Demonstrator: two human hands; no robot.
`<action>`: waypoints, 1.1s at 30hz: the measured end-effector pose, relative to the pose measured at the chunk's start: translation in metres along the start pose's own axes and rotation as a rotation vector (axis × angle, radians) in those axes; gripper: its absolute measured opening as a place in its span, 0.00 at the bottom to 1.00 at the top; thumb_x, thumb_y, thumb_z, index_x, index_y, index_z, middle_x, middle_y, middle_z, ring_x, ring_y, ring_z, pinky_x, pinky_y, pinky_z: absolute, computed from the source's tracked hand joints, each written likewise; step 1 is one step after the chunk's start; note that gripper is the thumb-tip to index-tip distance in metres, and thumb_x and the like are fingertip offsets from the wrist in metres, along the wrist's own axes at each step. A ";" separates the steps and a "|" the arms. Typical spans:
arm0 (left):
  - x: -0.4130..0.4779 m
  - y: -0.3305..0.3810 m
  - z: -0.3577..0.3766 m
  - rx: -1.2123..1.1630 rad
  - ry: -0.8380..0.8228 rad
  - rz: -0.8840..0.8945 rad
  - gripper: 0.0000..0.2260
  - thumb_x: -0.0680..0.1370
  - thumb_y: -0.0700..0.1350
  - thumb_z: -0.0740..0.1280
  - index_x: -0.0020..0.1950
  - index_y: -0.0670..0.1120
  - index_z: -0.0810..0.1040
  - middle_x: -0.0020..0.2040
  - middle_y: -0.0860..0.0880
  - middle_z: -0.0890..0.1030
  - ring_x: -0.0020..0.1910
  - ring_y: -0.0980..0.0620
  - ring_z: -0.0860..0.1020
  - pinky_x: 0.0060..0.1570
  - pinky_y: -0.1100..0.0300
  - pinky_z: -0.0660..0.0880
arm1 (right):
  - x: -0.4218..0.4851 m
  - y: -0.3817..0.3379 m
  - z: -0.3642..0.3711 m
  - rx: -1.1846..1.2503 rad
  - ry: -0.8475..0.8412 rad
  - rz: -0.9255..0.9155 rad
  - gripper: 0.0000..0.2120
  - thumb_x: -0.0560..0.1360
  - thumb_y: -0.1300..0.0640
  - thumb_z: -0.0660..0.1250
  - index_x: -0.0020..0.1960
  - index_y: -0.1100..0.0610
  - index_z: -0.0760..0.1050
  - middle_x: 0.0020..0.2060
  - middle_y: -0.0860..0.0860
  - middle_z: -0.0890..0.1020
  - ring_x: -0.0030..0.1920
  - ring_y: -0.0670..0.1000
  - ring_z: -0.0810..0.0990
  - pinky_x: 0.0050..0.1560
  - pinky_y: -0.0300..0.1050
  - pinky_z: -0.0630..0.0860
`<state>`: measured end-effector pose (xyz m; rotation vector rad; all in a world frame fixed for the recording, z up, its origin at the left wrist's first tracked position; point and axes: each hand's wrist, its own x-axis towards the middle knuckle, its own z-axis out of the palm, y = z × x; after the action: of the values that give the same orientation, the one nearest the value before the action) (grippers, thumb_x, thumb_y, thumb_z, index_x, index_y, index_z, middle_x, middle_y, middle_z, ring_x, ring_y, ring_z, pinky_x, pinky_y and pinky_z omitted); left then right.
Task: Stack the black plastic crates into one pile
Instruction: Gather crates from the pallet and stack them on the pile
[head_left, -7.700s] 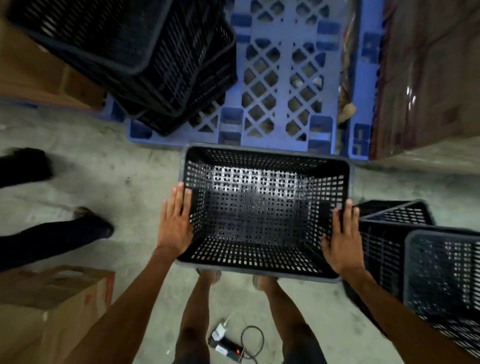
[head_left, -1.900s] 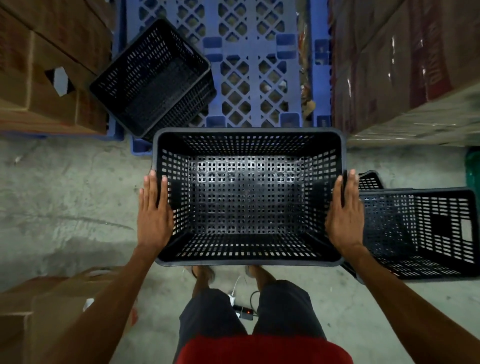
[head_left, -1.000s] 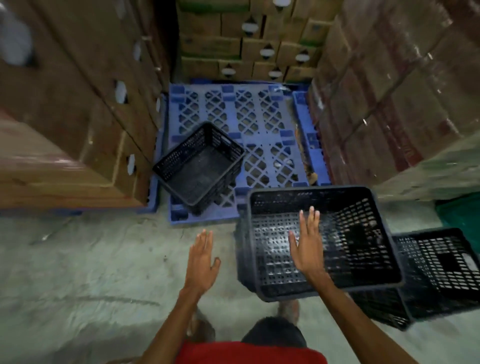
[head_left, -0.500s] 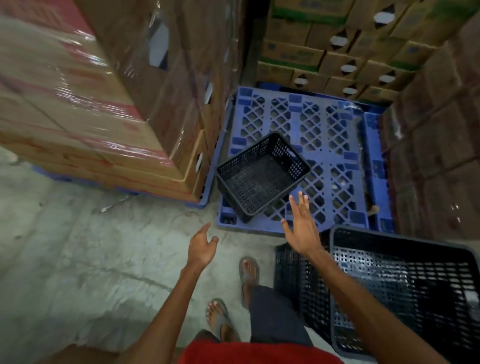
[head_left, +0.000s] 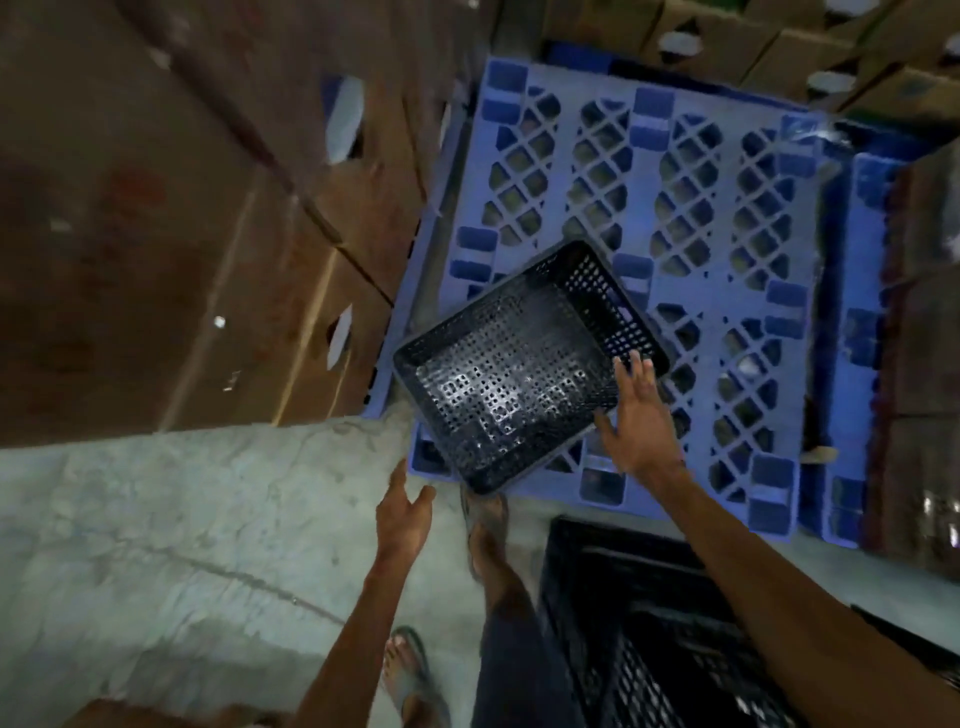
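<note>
A black perforated plastic crate (head_left: 511, 369) lies skewed on the near left corner of the blue pallet (head_left: 727, 244), open side up. My right hand (head_left: 636, 415) is spread over the crate's right rim with straight fingers, holding nothing. My left hand (head_left: 402, 512) hovers open above the floor just below the crate's near left corner, apart from it. A second black crate (head_left: 649, 623) stands on the floor at the bottom right, beside my legs, partly hidden by my right forearm.
Tall stacks of cardboard boxes (head_left: 171, 208) wall in the pallet on the left, with more boxes behind (head_left: 779, 36) and on the right (head_left: 924, 312). Grey concrete floor (head_left: 182, 545) spreads at the lower left. My sandalled feet (head_left: 485, 514) stand at the pallet's edge.
I have stepped closer to the pallet. Both hands have reached forward to the skewed crate; the right now lies over its rim. The crate I set down sits at the bottom right.
</note>
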<state>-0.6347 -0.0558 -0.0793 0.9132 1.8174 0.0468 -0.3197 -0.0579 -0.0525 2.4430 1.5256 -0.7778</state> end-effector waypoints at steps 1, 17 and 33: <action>0.022 0.002 0.019 -0.044 0.024 -0.046 0.29 0.79 0.44 0.66 0.79 0.47 0.61 0.77 0.44 0.67 0.74 0.44 0.68 0.73 0.54 0.62 | 0.029 0.008 0.010 -0.038 -0.003 -0.006 0.36 0.82 0.48 0.56 0.81 0.59 0.42 0.81 0.58 0.42 0.81 0.59 0.42 0.77 0.54 0.59; 0.205 -0.033 0.159 -0.376 0.582 -0.329 0.16 0.71 0.46 0.70 0.57 0.42 0.81 0.52 0.39 0.84 0.51 0.39 0.83 0.53 0.48 0.80 | 0.310 0.111 0.110 0.150 0.391 0.163 0.20 0.79 0.46 0.59 0.63 0.58 0.74 0.53 0.65 0.83 0.53 0.67 0.81 0.50 0.58 0.76; 0.091 0.070 0.002 -0.371 0.302 0.091 0.12 0.77 0.38 0.68 0.60 0.43 0.81 0.54 0.46 0.83 0.49 0.48 0.81 0.55 0.56 0.77 | 0.108 0.122 -0.039 0.365 0.455 0.095 0.18 0.82 0.49 0.58 0.45 0.64 0.73 0.37 0.66 0.79 0.38 0.65 0.78 0.35 0.48 0.64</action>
<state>-0.6084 0.0476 -0.1211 0.7495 1.9524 0.5882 -0.1627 -0.0136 -0.0903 3.1084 1.4903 -0.5449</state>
